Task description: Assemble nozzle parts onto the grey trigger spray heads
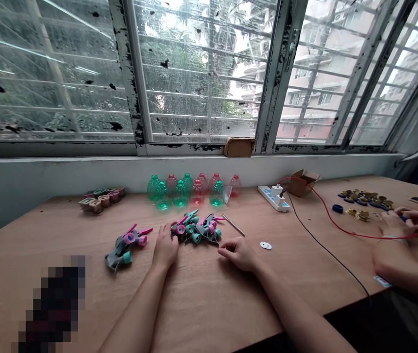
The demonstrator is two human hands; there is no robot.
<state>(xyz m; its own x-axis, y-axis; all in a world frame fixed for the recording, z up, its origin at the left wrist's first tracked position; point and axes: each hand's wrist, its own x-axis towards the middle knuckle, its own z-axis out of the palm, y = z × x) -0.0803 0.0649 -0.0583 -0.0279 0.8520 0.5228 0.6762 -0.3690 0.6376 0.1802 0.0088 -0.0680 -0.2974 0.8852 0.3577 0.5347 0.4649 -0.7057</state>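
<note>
A pile of trigger spray heads (196,229), grey with teal and pink parts, lies on the table between my hands. My left hand (165,248) rests against the pile's left side, its fingers stretched forward and touching the outer heads. At the pile's right front edge is my right hand (241,253), its fingers curled and the tips close together. Whether anything is pinched there is too small to tell. A smaller group of spray heads (128,243) lies to the left of my left hand. Behind the pile's right side, a thin metal rod (233,224) lies slanted.
Clear green bottles (180,194) and red bottles (197,193) stand along the wall. Around them are a power strip (273,198), stacked small pieces (102,200), white discs (266,245) and a red cable (336,225). At right, a co-worker's hands (396,221) are near gold-coloured parts (365,198).
</note>
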